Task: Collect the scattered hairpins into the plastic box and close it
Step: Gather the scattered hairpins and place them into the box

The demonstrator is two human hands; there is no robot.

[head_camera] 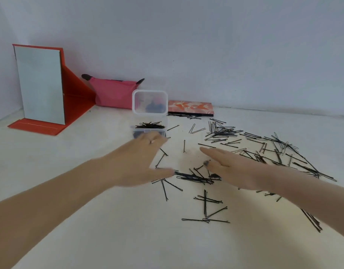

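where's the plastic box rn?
Head view, left of centre: the open plastic box stands just beyond the left hand, in front of the pink pouch, left of the scattered hairpins.

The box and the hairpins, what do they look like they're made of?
The box looks like clear, glossy hard plastic: the pins inside and the pouch behind show through its walls and raised lid. The hairpins look like thin bent metal wire with a dark, probably painted finish; blur hides finer detail.

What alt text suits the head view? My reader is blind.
Two bare hands, left hand and right hand, reach open over black hairpins scattered on a white table. A clear plastic box stands open behind them, some pins inside. A red-framed mirror, pink pouch and patterned case line the wall.
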